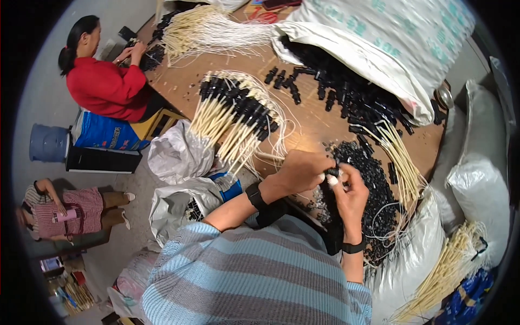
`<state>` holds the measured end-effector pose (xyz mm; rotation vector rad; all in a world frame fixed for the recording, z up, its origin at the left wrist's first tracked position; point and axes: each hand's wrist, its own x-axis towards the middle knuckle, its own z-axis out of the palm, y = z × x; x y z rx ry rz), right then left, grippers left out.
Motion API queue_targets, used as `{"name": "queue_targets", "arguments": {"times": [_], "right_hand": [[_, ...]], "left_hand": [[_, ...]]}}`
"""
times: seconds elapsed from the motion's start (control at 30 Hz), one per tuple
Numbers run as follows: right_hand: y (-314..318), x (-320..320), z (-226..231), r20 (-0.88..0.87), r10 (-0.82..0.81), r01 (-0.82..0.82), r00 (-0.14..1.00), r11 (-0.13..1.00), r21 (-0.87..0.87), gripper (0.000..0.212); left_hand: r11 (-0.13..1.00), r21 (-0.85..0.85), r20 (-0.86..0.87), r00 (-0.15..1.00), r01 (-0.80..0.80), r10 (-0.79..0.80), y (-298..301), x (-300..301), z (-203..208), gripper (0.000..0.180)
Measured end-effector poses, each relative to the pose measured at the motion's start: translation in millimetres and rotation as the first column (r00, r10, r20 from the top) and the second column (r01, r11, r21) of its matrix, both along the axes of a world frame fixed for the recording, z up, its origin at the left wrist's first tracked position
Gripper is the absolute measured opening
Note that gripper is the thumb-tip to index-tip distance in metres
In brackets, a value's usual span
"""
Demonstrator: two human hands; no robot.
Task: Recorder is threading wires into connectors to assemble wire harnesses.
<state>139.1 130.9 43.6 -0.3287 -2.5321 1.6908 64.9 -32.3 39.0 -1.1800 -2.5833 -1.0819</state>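
Above the near edge of the table, my left hand [306, 170] and my right hand [349, 197] meet, both closed around a small black plastic fitting [332, 171]. Fingers cover most of it, so its full shape is hidden. A cream stick-like lead [268, 156] runs up to the left side of my left hand; whether the hand grips it I cannot tell. Under and beyond my hands spreads a pile of small black parts [357, 162]. To the left lies a row of cream leads with black fittings [233, 111] and thin white wires.
A white sack [352, 59] spills black fittings [338, 95] onto the brown table [309, 127]. Cream leads [401, 157] lie at right, beside stuffed sacks [476, 179]. At far left, a person in red [105, 84] works; another stands with a pink cup [66, 216].
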Motion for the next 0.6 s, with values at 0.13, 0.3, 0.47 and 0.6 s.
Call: {"name": "queue_targets", "arguments": {"times": [0.13, 0.3, 0.47, 0.6], "right_hand": [[16.5, -10.8, 3.1, -0.344, -0.393, 0.396, 0.853, 0.916, -0.065, 0.029], [-5.0, -17.1, 3.8, -0.32, 0.143, -0.008, 0.936, 0.922, 0.388, 0.04], [-1.7, -6.4, -14.3, -0.277, 0.031, 0.067, 0.96, 0.94, 0.334, 0.031], [54.3, 6.9, -32.9, -0.195, -0.267, 0.314, 0.944, 0.909, 0.276, 0.024]], "left_hand": [[0.964, 0.084, -0.326, 0.907, -0.254, 0.268, -43.1, -33.2, 24.2, 0.024], [0.76, 0.045, -0.438, 0.671, -0.648, 0.598, -118.6, -86.3, 15.4, 0.032], [0.789, 0.076, -0.352, 0.724, -0.61, 0.593, -93.7, -83.1, 14.2, 0.048], [0.98, 0.184, -0.018, 0.997, -0.071, 0.076, -7.8, -62.2, 0.2, 0.039]]}}
